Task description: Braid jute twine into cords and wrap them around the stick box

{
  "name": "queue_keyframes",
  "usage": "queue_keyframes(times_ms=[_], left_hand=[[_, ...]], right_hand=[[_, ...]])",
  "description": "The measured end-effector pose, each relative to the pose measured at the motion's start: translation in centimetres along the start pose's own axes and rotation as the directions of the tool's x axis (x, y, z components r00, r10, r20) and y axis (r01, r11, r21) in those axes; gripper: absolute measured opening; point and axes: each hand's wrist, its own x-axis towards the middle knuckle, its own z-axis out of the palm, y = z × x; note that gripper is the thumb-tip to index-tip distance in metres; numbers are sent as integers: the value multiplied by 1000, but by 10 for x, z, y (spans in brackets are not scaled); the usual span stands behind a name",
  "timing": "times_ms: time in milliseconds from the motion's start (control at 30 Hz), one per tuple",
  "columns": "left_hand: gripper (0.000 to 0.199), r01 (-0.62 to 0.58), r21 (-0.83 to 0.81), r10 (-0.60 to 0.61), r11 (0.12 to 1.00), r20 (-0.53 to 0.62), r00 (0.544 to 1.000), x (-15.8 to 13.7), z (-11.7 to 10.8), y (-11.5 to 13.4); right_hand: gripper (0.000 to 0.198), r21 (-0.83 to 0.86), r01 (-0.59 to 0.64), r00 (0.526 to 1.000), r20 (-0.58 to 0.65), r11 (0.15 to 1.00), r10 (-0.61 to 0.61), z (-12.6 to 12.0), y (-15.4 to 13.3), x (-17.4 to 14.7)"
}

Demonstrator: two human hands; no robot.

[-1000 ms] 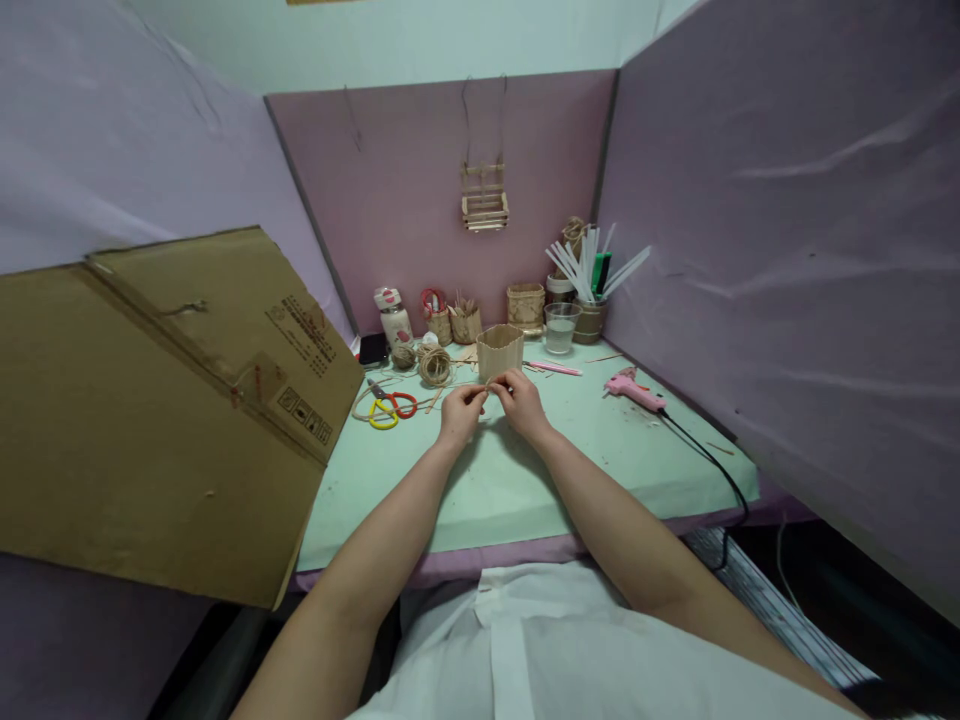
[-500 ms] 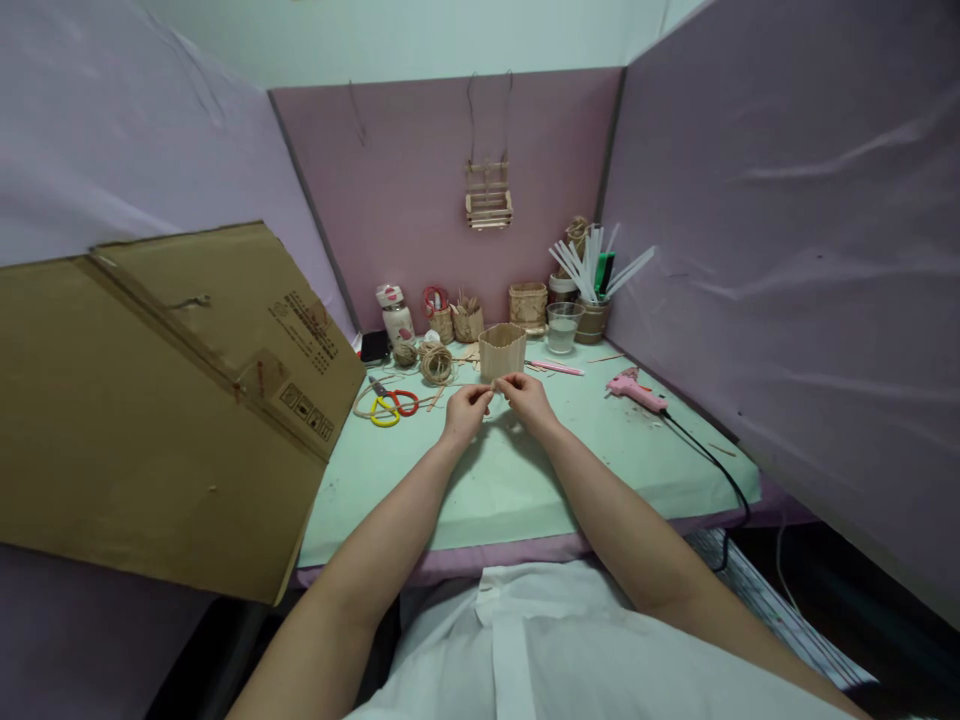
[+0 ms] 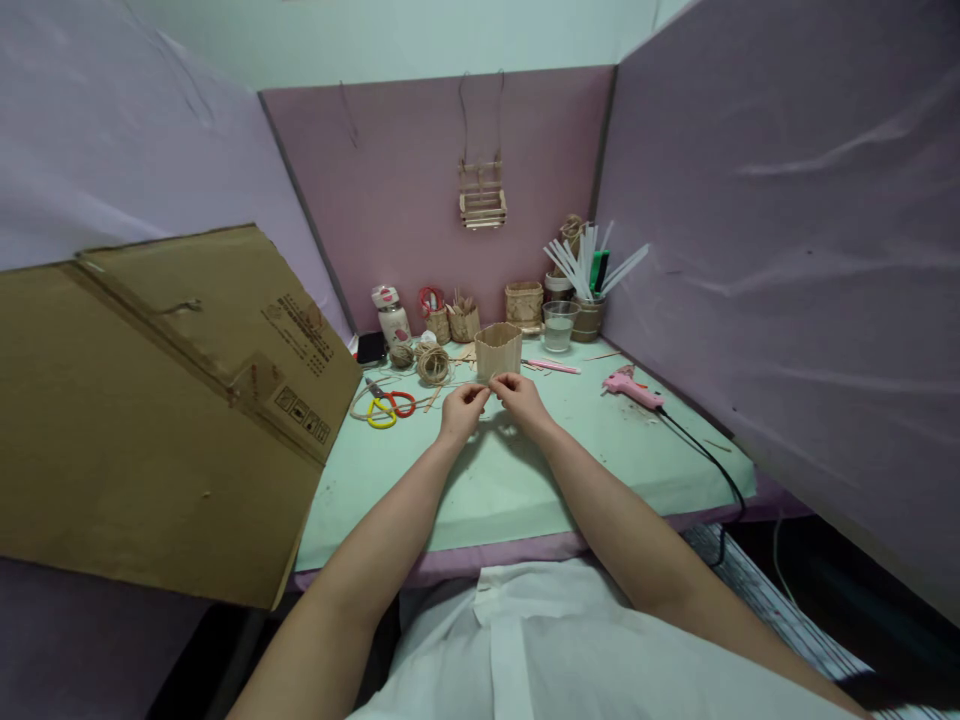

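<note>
My left hand (image 3: 461,412) and my right hand (image 3: 519,402) meet over the middle of the table, fingertips pinched close together. Between them shows a sliver of something thin and tan, too small to name. Just behind the fingers stands a wooden-stick container (image 3: 498,350) with an uneven rim, upright and open at the top. Left of my left hand lie scissors (image 3: 390,404) with one red and one yellow handle. Loose twine (image 3: 360,408) curls around them, and a twine roll (image 3: 433,365) sits behind.
A pink glue gun (image 3: 634,388) lies at right, its black cord running off the front edge. Behind stand a clear water cup (image 3: 558,330), a pot of white glue sticks (image 3: 589,318) and a jar (image 3: 391,318). A cardboard sheet (image 3: 172,420) leans at left. A pink pen (image 3: 553,366) lies behind my hands.
The whole view has shifted slightly to the left. My hands stay pinched together in front of the container, with only a small change in the fingers.
</note>
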Motion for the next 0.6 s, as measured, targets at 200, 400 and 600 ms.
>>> queue_keyframes(times_ms=[200,400,600], left_hand=[[18,27,-66,-32,997,-72,997,3,-1,-3],[17,98,-172,-114,980,-87,990,5,0,-5],[20,138,-263,-135,955,30,990,3,1,-1]], right_hand=[[23,-99,108,994,32,989,-105,1,5,2],[22,-99,85,996,20,991,-84,2,4,0],[24,-82,43,998,49,996,-39,2,5,-1]])
